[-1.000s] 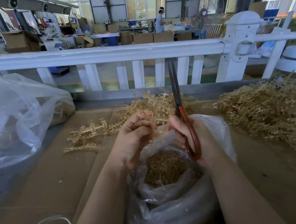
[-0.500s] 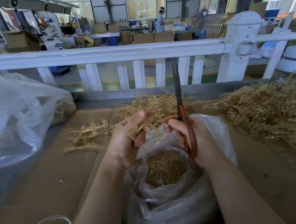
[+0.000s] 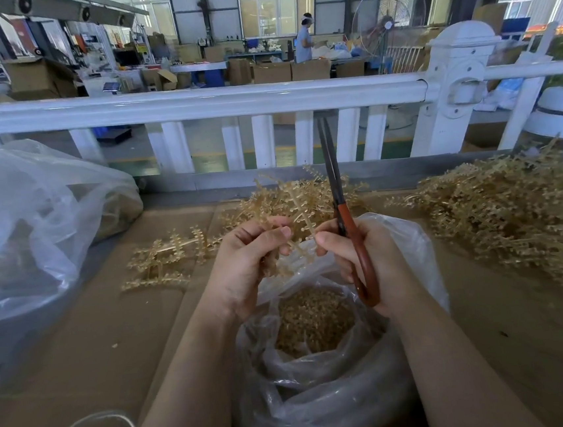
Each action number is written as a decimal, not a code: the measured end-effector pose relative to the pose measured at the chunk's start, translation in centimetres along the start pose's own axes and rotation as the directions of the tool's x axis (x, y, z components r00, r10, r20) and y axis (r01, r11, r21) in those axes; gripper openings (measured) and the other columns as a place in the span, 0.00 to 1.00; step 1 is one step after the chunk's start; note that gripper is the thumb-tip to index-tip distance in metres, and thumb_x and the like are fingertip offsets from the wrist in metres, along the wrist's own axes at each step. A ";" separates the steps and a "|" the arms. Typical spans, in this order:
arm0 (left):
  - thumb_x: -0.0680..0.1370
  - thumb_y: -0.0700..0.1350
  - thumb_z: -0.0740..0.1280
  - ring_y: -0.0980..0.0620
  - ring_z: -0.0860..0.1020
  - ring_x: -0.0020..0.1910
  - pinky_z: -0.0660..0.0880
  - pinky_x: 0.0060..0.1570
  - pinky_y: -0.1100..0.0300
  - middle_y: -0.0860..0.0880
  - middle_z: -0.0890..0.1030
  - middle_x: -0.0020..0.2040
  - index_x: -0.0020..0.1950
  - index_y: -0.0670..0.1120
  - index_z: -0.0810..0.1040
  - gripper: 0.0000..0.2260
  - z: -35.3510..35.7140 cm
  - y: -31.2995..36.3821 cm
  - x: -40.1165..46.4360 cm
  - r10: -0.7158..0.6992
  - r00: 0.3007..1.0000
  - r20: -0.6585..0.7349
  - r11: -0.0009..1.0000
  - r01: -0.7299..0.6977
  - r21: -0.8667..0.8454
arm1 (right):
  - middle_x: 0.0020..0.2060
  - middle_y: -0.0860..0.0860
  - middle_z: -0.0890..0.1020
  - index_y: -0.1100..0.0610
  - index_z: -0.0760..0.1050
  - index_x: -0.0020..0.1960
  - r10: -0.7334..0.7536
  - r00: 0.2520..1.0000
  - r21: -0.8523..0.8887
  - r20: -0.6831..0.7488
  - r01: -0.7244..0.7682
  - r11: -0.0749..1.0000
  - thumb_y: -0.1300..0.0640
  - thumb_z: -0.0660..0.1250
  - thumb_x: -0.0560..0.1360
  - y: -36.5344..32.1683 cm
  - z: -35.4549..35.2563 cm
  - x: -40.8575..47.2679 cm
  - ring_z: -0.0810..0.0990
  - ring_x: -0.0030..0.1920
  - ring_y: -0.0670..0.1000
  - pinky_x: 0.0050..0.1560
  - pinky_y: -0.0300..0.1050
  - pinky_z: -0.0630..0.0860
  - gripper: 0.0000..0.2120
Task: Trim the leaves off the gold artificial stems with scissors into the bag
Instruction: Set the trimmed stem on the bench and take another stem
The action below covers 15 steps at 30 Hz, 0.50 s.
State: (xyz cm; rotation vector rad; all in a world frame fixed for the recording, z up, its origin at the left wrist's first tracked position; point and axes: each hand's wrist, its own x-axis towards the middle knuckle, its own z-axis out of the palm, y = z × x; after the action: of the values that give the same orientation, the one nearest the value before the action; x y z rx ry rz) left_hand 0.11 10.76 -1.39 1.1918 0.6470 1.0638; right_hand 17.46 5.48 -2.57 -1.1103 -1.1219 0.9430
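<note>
Fingers of the left hand (image 3: 247, 261) curl round a gold stem (image 3: 295, 208) above the open bag (image 3: 319, 375). Right hand (image 3: 363, 257) grips red-handled scissors (image 3: 341, 207), blades together, pointing up and away toward the white rail (image 3: 194, 103). Stem leans away too. Stem piles (image 3: 500, 213) lie right and behind; bare cardboard (image 3: 90, 352) left.

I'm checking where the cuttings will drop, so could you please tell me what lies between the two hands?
In the head view, the gold stem spans the gap between the left hand and the right hand, above the open bag.
</note>
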 end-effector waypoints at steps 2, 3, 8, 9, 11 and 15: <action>0.69 0.38 0.75 0.55 0.75 0.30 0.70 0.30 0.64 0.49 0.79 0.32 0.41 0.48 0.83 0.05 0.0 -0.2 0.0 -0.002 1.000 -0.001 1.000 0.002 0.027 | 0.33 0.52 0.82 0.56 0.82 0.44 0.002 1.000 -0.025 -0.008 -0.002 1.000 0.62 0.72 0.76 -0.1 0.2 0.0 0.67 0.23 0.46 0.22 0.37 0.64 0.03; 0.72 0.37 0.72 0.54 0.77 0.32 0.73 0.32 0.63 0.48 0.81 0.35 0.41 0.47 0.81 0.05 0.1 -0.3 0.1 -0.004 1.000 -0.004 1.000 0.004 0.028 | 0.32 0.51 0.82 0.56 0.82 0.44 0.003 1.000 -0.028 -0.011 -0.003 1.000 0.63 0.71 0.77 -0.1 0.2 0.0 0.69 0.23 0.45 0.22 0.36 0.65 0.04; 0.80 0.31 0.61 0.50 0.81 0.32 0.77 0.33 0.60 0.43 0.84 0.37 0.48 0.42 0.72 0.07 0.5 -0.6 0.0 -0.014 0.998 0.059 1.000 0.012 0.026 | 0.24 0.43 0.78 0.57 0.81 0.44 -0.015 1.000 -0.034 -0.010 0.015 0.999 0.65 0.70 0.78 0.1 0.3 -0.1 0.75 0.24 0.39 0.25 0.29 0.70 0.05; 0.80 0.31 0.61 0.50 0.80 0.31 0.77 0.33 0.61 0.43 0.83 0.36 0.48 0.42 0.72 0.07 0.6 -0.6 0.0 -0.006 0.998 0.058 1.000 0.004 0.030 | 0.24 0.43 0.78 0.57 0.81 0.45 -0.023 1.000 -0.049 -0.012 0.022 0.999 0.64 0.70 0.78 0.2 0.3 -0.1 0.76 0.24 0.39 0.26 0.28 0.70 0.05; 0.79 0.32 0.63 0.51 0.78 0.30 0.76 0.32 0.61 0.44 0.82 0.34 0.47 0.43 0.75 0.07 0.5 -0.6 0.0 -0.003 0.999 0.051 1.000 0.002 0.010 | 0.25 0.43 0.78 0.56 0.81 0.44 -0.023 1.000 -0.059 -0.018 0.022 0.998 0.64 0.71 0.77 0.2 0.4 0.0 0.76 0.25 0.39 0.26 0.28 0.70 0.05; 0.71 0.42 0.74 0.53 0.76 0.28 0.74 0.30 0.64 0.46 0.81 0.32 0.38 0.48 0.82 0.03 0.7 -0.2 -0.2 -0.019 0.995 0.094 0.999 0.015 0.043 | 0.25 0.43 0.79 0.57 0.81 0.45 -0.008 1.000 -0.044 -0.010 0.008 0.999 0.63 0.71 0.77 0.1 0.5 -0.1 0.77 0.24 0.39 0.24 0.29 0.70 0.03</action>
State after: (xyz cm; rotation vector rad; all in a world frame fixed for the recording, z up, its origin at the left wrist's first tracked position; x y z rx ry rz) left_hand 0.69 10.27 -1.42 1.2634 0.6080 0.9779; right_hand 16.97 5.51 -2.70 -1.1437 -1.1430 0.9098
